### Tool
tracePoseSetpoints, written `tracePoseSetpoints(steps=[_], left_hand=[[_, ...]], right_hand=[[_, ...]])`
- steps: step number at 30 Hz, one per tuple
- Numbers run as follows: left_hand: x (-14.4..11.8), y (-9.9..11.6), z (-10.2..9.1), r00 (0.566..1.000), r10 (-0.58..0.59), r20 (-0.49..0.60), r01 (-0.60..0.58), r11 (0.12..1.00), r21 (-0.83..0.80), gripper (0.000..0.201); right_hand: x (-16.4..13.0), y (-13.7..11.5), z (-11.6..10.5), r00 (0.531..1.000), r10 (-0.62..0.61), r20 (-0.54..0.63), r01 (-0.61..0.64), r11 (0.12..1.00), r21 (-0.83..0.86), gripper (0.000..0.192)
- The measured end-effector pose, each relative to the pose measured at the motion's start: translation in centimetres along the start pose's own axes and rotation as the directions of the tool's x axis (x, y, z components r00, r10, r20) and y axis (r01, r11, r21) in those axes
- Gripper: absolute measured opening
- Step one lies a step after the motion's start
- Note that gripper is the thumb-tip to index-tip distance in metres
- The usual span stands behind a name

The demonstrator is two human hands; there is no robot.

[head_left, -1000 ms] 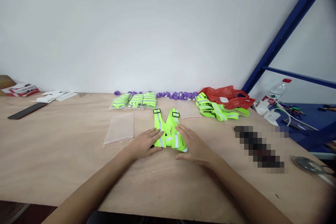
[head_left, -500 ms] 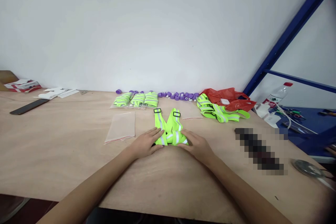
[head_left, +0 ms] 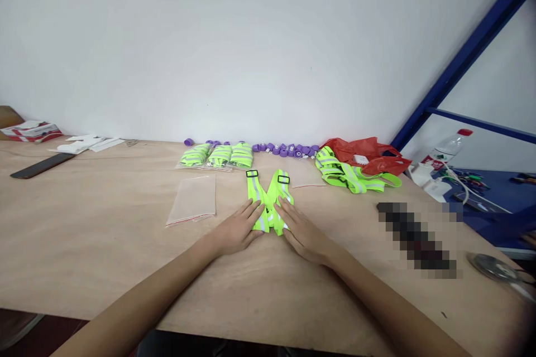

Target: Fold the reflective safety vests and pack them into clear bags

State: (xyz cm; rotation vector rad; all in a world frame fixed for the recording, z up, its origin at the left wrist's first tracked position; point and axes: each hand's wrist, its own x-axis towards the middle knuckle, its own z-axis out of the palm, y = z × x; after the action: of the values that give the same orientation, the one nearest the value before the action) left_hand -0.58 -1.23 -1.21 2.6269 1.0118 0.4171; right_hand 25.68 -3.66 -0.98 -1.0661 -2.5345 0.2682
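Observation:
A neon-green reflective strap vest (head_left: 268, 206) lies folded on the wooden table in front of me, its two straps with black buckles pointing away. My left hand (head_left: 238, 230) rests flat along the vest's left side, fingers stretched out over its edge. On the other side, my right hand (head_left: 305, 234) lies with straight fingers across the right strap, covering the vest's lower right part. Left of the vest is a clear zip bag (head_left: 192, 198) with a red line along its near edge.
Several bagged green vests (head_left: 219, 156) and purple caps (head_left: 288, 150) line the wall. At the back right, a loose green strap vest (head_left: 352, 175) lies by a red plastic bag (head_left: 371, 153). A bottle (head_left: 448, 148) stands beyond. A dark flat bar (head_left: 44, 165) lies far left.
My right hand has moved inward onto the vest, and the fabric that stuck out at the lower right is now tucked in or covered. My left hand has shifted only slightly.

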Motion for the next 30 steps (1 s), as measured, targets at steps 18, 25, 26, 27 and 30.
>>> tracePoseSetpoints(steps=[18,25,26,27,30], left_hand=[[0.5,-0.9,-1.1,0.987,-0.062,-0.145,0.020,0.961,-0.276,0.046],[0.8,-0.1,-2.0,0.989,-0.015,-0.150,-0.013,0.984,-0.180,0.042],[0.8,0.3,-2.4,0.989,-0.020,-0.148,-0.011,0.978,-0.207,0.041],[0.9,0.6,-2.7,0.990,-0.033,-0.140,-0.002,0.970,-0.241,0.040],[1.0,1.2,-3.2,0.989,-0.114,-0.097,0.074,0.937,-0.340,0.043]], right_hand=[[-0.1,1.1,-0.4,0.968,0.219,-0.123,-0.188,0.956,0.226,0.048],[0.4,0.4,-1.7,0.953,0.274,-0.132,-0.226,0.929,0.293,0.030],[0.4,0.3,-1.9,0.948,0.285,-0.140,-0.232,0.923,0.306,0.026],[0.5,0.2,-2.0,0.943,0.298,-0.148,-0.240,0.917,0.318,0.023],[0.6,-0.1,-1.9,0.920,0.359,-0.157,-0.285,0.887,0.362,0.026]])
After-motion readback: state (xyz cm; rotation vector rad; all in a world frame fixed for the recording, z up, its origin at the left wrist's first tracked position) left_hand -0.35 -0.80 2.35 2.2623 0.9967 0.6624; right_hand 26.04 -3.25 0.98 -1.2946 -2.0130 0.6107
